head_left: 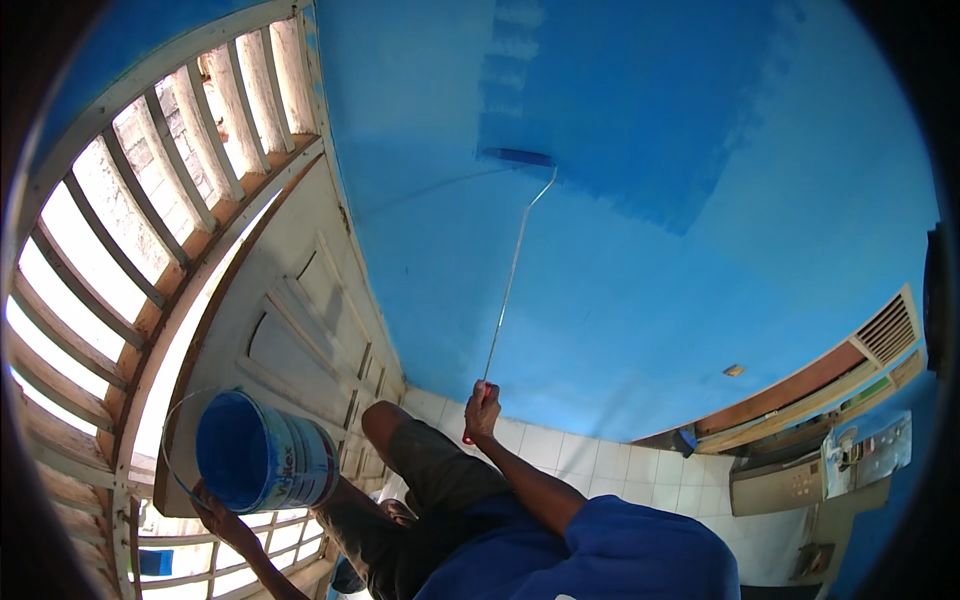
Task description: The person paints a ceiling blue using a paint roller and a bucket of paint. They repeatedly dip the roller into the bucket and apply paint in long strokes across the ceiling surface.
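My right hand (482, 412) is closed round the red handle of a paint roller (519, 157). Its long thin metal rod reaches up to a blue-coated sleeve, which lies against or very close to the blue wall (440, 260), at the lower left of a darker blue painted patch (620, 110). On the left, my left hand (212, 512) grips a paint bucket (298, 465) near its rim and wire handle; the fingers are partly hidden. The bucket is tilted, its mouth facing left, and its inside is coated in blue paint.
Left of me stands a white panelled door (290, 320) below a slatted wooden window (150, 190). White tiles (600, 460) run along the wall's base. At the right are a long wooden piece with a slatted vent (887, 332) and a cardboard box (775, 490).
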`<state>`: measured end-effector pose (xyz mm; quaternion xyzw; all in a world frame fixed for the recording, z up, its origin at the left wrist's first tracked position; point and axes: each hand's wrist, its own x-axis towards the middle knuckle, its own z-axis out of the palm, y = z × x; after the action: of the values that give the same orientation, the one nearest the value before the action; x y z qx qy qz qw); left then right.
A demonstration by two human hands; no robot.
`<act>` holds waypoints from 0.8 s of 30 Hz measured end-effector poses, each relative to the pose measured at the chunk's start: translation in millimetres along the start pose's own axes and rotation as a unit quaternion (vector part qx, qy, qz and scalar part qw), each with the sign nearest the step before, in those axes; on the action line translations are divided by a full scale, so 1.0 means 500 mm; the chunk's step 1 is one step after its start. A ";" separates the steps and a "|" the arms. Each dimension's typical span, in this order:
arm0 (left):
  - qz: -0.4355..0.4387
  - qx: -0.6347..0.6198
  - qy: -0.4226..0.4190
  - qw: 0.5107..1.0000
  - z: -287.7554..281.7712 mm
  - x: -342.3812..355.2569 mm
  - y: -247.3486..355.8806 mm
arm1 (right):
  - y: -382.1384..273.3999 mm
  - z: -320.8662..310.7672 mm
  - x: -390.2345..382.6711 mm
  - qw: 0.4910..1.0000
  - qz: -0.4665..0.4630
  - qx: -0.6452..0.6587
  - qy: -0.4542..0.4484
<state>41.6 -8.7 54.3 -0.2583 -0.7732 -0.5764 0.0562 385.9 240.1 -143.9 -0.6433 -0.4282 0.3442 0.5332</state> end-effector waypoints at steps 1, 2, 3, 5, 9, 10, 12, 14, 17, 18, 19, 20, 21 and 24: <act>0.000 -0.007 0.012 1.000 0.000 -0.001 -0.008 | 0.008 -0.003 0.009 1.000 -0.001 0.002 -0.007; 0.001 -0.014 0.023 1.000 0.001 0.000 -0.008 | 0.007 -0.003 0.016 1.000 -0.002 0.005 -0.014; -0.007 -0.002 0.017 1.000 -0.001 -0.001 -0.008 | 0.005 -0.001 0.026 1.000 -0.006 0.016 -0.020; -0.020 0.019 0.005 1.000 -0.002 -0.003 0.000 | -0.014 0.007 0.052 0.999 -0.018 0.040 -0.031; -0.041 0.048 0.015 0.998 0.002 0.002 0.021 | -0.100 0.036 0.101 0.994 -0.084 0.066 -0.016; -0.033 0.049 0.013 0.998 -0.001 0.002 0.017 | -0.125 0.040 0.110 0.993 -0.092 0.070 -0.021; -0.023 0.041 0.014 0.999 0.000 0.004 0.018 | -0.181 0.051 0.139 0.988 -0.121 0.087 -0.025; -0.019 0.031 0.019 0.999 0.001 0.003 0.024 | -0.241 0.059 0.166 0.981 -0.155 0.112 -0.026; -0.018 -0.015 0.011 1.000 0.006 0.010 -0.014 | -0.345 0.067 0.212 0.983 -0.167 0.076 -0.021; -0.032 -0.021 0.012 0.999 0.003 0.011 -0.018 | -0.382 0.072 0.223 0.981 -0.172 0.089 -0.025; -0.041 -0.027 0.021 0.999 0.001 0.011 -0.022 | -0.421 0.077 0.235 0.979 -0.176 0.102 -0.030; -0.050 -0.031 0.020 0.998 0.000 0.011 -0.016 | -0.458 0.085 0.248 0.976 -0.181 0.113 -0.036; -0.057 -0.035 0.016 0.998 -0.002 0.007 0.001 | -0.492 0.083 0.261 0.975 -0.189 0.114 -0.031; -0.032 -0.047 0.008 0.998 0.003 0.009 -0.007 | -0.592 0.076 0.311 0.969 -0.218 0.115 -0.013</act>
<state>36.2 -6.3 52.4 -0.2311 -0.7524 -0.6160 0.0318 359.1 416.7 141.4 -0.4648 -0.5224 0.2750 0.6599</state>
